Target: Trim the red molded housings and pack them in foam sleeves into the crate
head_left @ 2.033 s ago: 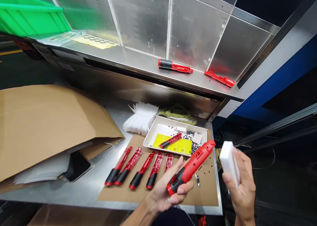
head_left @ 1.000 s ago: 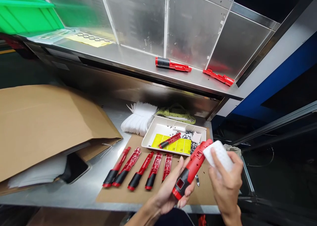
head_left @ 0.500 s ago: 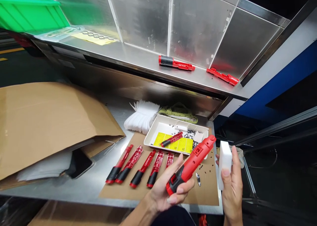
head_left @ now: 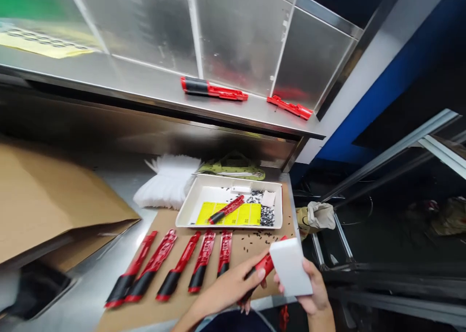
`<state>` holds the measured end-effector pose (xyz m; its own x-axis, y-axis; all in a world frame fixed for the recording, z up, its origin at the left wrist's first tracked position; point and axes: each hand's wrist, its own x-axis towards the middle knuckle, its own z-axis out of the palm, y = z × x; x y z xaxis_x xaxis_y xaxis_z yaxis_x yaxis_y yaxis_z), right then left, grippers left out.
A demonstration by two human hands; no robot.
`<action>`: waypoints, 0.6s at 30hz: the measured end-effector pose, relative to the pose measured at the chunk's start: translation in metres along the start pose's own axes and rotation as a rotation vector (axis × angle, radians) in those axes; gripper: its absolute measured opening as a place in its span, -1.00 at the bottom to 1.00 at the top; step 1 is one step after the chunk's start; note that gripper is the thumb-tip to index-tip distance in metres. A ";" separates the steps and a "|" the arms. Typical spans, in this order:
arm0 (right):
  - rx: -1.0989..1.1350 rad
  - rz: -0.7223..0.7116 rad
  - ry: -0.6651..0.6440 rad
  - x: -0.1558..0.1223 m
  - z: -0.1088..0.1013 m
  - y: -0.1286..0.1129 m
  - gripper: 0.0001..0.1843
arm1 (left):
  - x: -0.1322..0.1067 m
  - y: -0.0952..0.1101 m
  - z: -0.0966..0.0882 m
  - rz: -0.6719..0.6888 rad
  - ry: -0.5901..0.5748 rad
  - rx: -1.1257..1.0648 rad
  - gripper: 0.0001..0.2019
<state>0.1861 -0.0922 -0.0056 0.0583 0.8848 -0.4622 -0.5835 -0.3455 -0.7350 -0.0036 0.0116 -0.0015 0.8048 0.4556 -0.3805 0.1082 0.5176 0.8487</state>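
Note:
My left hand [head_left: 238,281] is closed around a red-and-black plastic tool housing [head_left: 267,264], held over the front of the bench. In my right hand [head_left: 316,288] is a white sponge block [head_left: 291,266], gripped by its lower right edge. The sponge overlaps the housing's upper end from my view, so I cannot tell whether the two touch. Several similar housing halves [head_left: 182,266] lie in a row on a cardboard sheet [head_left: 171,312] to the left. One more housing half [head_left: 227,209] rests in a white tray [head_left: 187,218] behind my hands.
Yellow labels [head_left: 251,214] and many small black pieces [head_left: 267,215] lie in the tray. White foam sleeves [head_left: 165,181] and a green pouch [head_left: 233,168] sit behind it. A large cardboard box [head_left: 54,196] stands left. Two red parts [head_left: 214,90] lie on the metal shelf [head_left: 145,87].
My right hand has brought the white sponge left to the housing. The housing has moved lower, and my left hand has turned over it. The view has shifted right.

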 end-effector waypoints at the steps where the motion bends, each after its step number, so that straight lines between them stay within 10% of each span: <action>1: 0.017 0.002 0.037 -0.001 -0.007 0.005 -0.31 | 0.005 -0.008 -0.002 0.005 0.014 0.149 -0.32; 6: -0.140 -0.372 0.489 -0.001 -0.062 0.005 -0.44 | 0.026 -0.054 -0.018 -0.006 0.255 0.547 -0.19; 11: -0.196 -0.790 0.848 0.027 -0.157 -0.063 -0.27 | 0.027 -0.092 -0.038 -0.009 0.355 0.457 -0.12; 18: -0.193 -0.785 0.919 0.100 -0.267 -0.160 -0.63 | 0.019 -0.127 -0.055 -0.027 0.598 0.344 -0.03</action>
<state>0.5012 -0.0321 -0.0667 0.9362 0.3510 0.0186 -0.0073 0.0724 -0.9973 -0.0346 -0.0060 -0.1369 0.3494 0.8182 -0.4566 0.3826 0.3203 0.8666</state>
